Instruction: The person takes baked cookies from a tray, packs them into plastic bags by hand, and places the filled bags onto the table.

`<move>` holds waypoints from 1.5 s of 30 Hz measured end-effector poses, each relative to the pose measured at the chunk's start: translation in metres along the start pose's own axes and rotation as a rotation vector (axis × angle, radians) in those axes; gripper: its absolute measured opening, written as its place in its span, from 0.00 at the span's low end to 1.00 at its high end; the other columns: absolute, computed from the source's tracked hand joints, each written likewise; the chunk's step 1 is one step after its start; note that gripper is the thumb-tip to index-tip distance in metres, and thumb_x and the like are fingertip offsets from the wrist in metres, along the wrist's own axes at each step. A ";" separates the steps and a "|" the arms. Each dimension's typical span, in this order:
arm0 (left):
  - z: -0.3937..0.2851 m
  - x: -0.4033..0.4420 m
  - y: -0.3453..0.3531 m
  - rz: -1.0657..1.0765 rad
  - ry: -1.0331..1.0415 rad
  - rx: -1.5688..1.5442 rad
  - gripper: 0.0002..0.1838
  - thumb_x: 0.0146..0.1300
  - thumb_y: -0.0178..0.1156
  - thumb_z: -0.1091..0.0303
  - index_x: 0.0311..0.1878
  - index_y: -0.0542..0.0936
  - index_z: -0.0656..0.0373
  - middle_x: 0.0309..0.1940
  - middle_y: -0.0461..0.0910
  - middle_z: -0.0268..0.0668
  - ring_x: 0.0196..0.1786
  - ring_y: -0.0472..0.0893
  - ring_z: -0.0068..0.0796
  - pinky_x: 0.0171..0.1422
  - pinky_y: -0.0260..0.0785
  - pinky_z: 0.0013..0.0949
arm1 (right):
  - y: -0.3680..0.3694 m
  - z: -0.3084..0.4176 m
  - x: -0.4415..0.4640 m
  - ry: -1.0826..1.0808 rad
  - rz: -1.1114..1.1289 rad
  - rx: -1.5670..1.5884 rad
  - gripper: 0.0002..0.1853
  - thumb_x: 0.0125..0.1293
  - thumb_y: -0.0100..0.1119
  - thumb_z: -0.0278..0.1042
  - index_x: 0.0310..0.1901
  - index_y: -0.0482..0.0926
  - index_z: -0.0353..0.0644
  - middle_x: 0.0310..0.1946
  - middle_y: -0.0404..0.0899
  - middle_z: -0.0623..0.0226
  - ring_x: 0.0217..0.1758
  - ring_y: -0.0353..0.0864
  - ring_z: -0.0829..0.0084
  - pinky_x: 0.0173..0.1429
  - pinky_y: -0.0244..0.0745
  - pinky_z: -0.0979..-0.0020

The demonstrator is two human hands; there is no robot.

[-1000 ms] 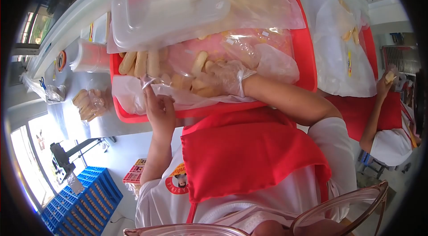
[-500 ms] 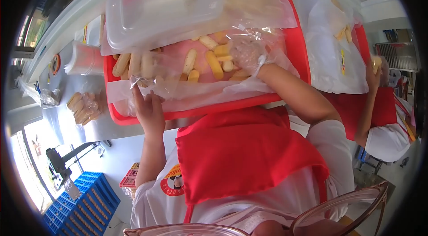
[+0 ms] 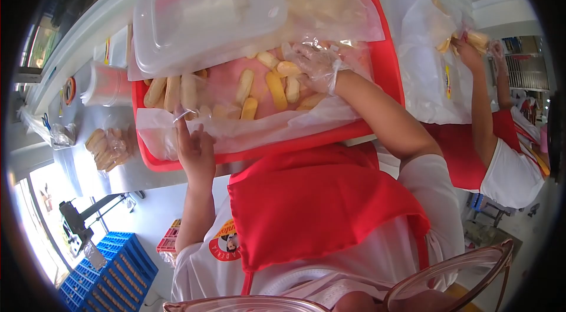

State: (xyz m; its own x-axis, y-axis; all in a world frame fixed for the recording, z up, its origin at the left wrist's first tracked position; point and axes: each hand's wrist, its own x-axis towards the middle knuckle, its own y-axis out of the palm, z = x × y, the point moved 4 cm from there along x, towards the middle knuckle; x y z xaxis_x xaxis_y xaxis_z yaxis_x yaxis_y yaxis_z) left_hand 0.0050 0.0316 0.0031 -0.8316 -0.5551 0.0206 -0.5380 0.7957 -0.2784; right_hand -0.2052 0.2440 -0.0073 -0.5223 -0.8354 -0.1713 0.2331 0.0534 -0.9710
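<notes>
My left hand is at the front left edge of the red tray, its fingertips closed on the shiny edge of a clear plastic bag. Several pale ladyfinger biscuits stand side by side just beyond it; whether the film encloses them is unclear. Inside the tray, my right hand, in a clear plastic glove, reaches over loose ladyfingers with its fingers extended. One yellow ladyfinger lies right under its fingertips. White paper lines the tray.
A translucent plastic tub covers the tray's back left. Bagged ladyfingers, a stack of plastic bags and scissors lie at left. A co-worker's hand handles biscuits by white paper at right. Blue crates stand below.
My right hand has moved slightly left and away from me over the ladyfingers. The clear film near my left hand has shifted. The co-worker's hand has moved toward the biscuits on the white paper.
</notes>
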 end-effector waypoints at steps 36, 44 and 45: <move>-0.086 0.059 0.135 0.593 0.553 0.302 0.24 0.42 0.43 0.84 0.47 0.73 0.63 0.47 0.71 0.47 0.51 0.71 0.44 0.54 0.63 0.33 | -0.044 0.040 -0.089 -0.212 -0.463 0.471 0.13 0.52 0.53 0.26 0.41 0.75 0.51 0.47 0.71 0.68 0.54 0.68 0.64 0.52 0.68 0.66; -0.131 -0.002 0.158 0.590 0.805 0.533 0.21 0.47 0.49 0.79 0.49 0.71 0.63 0.49 0.70 0.43 0.47 0.73 0.40 0.50 0.62 0.40 | -0.008 0.026 -0.062 0.066 -0.161 1.242 0.13 0.59 0.48 0.29 0.47 0.69 0.42 0.42 0.71 0.64 0.43 0.71 0.68 0.48 0.67 0.70; -0.129 -0.004 0.158 0.587 0.781 0.540 0.21 0.48 0.49 0.78 0.49 0.72 0.61 0.49 0.70 0.42 0.47 0.73 0.38 0.51 0.59 0.38 | -0.001 0.029 -0.057 0.096 -0.167 1.547 0.15 0.59 0.47 0.28 0.49 0.68 0.40 0.41 0.71 0.63 0.43 0.72 0.69 0.48 0.68 0.70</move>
State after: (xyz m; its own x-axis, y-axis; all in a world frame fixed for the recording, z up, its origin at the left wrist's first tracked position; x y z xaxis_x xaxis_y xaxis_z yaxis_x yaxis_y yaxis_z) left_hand -0.0947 0.1907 0.0832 -0.8977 0.3285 0.2937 -0.0601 0.5691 -0.8201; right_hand -0.1517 0.2754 0.0087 -0.6619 -0.7343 -0.1507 0.7248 -0.6783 0.1210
